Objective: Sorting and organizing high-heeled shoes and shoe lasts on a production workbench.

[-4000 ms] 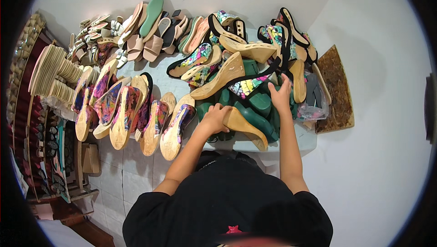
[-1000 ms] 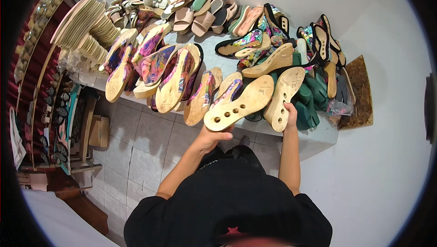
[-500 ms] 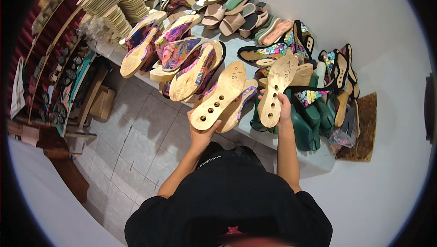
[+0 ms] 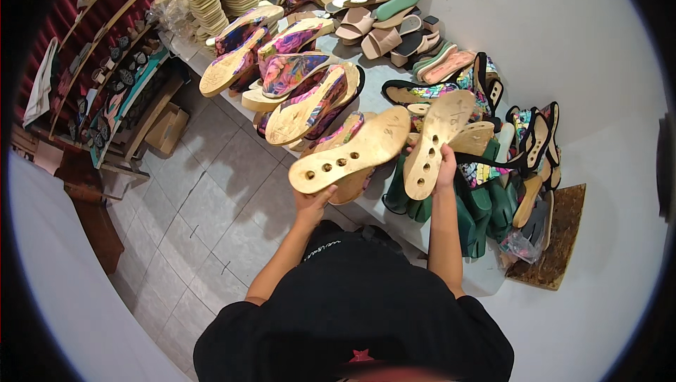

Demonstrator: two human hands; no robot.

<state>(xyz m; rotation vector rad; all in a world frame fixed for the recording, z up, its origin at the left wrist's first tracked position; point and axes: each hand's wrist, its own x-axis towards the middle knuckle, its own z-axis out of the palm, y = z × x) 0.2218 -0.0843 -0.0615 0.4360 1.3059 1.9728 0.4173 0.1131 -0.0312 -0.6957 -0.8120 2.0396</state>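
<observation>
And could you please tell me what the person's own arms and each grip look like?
The left grip and right grip are ungloved, and both forearms are bare, with no watch or bracelet showing. Above them are short, plain black sleeves of a black shirt.

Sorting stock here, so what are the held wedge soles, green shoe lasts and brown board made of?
The wedge soles look like smooth wood: pale tan with bored holes. The green shoe lasts are likely satin plastic: uniform colour, slight sheen. The brown board may be rough particleboard or plywood: its face is mottled.
</observation>
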